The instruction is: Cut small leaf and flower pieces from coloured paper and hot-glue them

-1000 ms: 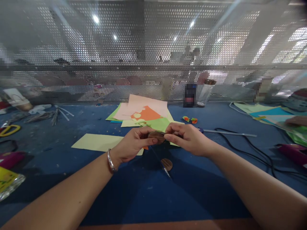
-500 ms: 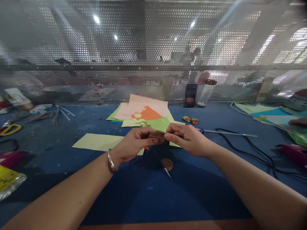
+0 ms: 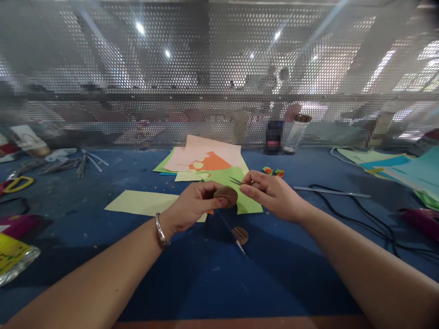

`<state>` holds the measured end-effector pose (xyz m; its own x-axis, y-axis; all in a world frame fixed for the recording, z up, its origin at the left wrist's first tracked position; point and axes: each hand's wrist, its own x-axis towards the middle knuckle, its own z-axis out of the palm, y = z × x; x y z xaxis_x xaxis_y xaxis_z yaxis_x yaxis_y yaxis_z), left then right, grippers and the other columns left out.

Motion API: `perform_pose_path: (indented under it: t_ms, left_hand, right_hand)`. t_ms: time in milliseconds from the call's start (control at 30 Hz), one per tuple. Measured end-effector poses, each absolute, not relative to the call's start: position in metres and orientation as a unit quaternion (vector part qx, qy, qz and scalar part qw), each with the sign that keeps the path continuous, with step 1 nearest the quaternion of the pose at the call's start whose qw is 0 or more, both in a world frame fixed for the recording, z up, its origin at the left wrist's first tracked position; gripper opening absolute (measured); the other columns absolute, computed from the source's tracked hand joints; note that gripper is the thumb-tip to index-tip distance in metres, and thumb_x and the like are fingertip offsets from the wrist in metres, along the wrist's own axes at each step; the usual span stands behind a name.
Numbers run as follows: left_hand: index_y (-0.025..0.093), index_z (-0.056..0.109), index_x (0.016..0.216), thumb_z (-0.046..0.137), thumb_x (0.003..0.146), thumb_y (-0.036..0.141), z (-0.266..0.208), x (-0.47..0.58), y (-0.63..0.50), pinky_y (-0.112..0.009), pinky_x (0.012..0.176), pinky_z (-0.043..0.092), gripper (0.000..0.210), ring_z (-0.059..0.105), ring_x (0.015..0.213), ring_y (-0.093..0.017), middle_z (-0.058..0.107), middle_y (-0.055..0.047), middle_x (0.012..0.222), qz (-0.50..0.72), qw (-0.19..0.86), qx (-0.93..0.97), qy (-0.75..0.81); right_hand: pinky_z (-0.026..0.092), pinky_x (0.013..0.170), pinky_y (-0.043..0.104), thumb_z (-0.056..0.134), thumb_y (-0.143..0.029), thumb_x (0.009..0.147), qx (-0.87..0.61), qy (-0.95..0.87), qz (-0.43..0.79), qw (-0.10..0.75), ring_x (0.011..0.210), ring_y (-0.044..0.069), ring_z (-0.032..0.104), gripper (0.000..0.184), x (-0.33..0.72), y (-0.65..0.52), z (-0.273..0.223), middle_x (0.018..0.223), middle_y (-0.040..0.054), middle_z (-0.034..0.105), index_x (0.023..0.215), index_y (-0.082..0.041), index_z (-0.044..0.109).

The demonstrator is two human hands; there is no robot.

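Note:
My left hand [image 3: 194,203], with a silver bangle at its wrist, pinches a round brown wooden disc [image 3: 227,196] between thumb and fingers. In my right hand [image 3: 265,192] is a pair of tweezers [image 3: 235,181], its thin tips pointing left, just above and apart from the disc. A second brown disc [image 3: 240,235] lies on the blue table below. Across that disc's left side runs a slim blue-handled stick with a pale tip [image 3: 238,241]. Green paper [image 3: 252,204] and a pale yellow-green sheet [image 3: 144,202] lie behind and beside my hands.
Stacked pink and orange paper [image 3: 219,162] lies behind my hands. Small orange-and-green pieces [image 3: 273,172] lie to its right. A clear jar [image 3: 297,132] stands by the perforated metal screen [image 3: 219,68]. Black cords [image 3: 346,210] and a glue stick [image 3: 332,191] are right; yellow-handled scissors [image 3: 20,183] left.
My right hand has drawn back slightly right from the disc, and the tweezers now show apart from it. My left hand still holds the disc, whose face shows more.

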<state>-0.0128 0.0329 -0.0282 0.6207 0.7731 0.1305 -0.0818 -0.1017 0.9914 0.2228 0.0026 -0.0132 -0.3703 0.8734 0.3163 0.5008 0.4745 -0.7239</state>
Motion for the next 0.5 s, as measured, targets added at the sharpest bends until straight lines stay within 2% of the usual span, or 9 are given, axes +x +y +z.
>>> perform_pose_path:
  t_ms: [167,367,500]
  left_hand:
    - [0.015,0.075,0.100,0.083,0.077,0.025,-0.0265,-0.0119,0.0319,-0.033,0.078,0.051,0.027,0.068,0.086,-0.019,0.076,-0.008,0.096,0.359,0.565,0.677,0.306]
    - [0.017,0.077,0.100,0.083,0.077,0.024,-0.0264,-0.0115,0.0306,-0.037,0.093,0.052,0.025,0.070,0.097,-0.020,0.077,-0.008,0.103,0.365,0.603,0.653,0.276]
    - [0.018,0.079,0.095,0.083,0.077,0.024,-0.0244,-0.0101,0.0278,-0.036,0.092,0.052,0.019,0.070,0.092,-0.019,0.077,-0.006,0.095,0.367,0.620,0.643,0.259]
  right_hand:
    - [0.026,0.050,0.027,0.056,-0.061,0.096,-0.436,-0.769,0.296,0.362,0.056,0.011,0.034,0.040,0.2228,0.0053,-0.0163,0.065,-0.0061,0.041,0.091,-0.021,0.055]
    - [0.029,0.053,0.026,0.056,-0.058,0.097,-0.426,-0.788,0.289,0.337,0.059,0.011,0.039,0.038,0.2203,0.0037,-0.0177,0.067,-0.0047,0.047,0.092,-0.020,0.056]
    - [0.030,0.053,0.026,0.056,-0.055,0.098,-0.417,-0.787,0.305,0.337,0.060,0.011,0.041,0.036,0.2179,0.0001,-0.0156,0.068,-0.0043,0.048,0.091,-0.020,0.056]
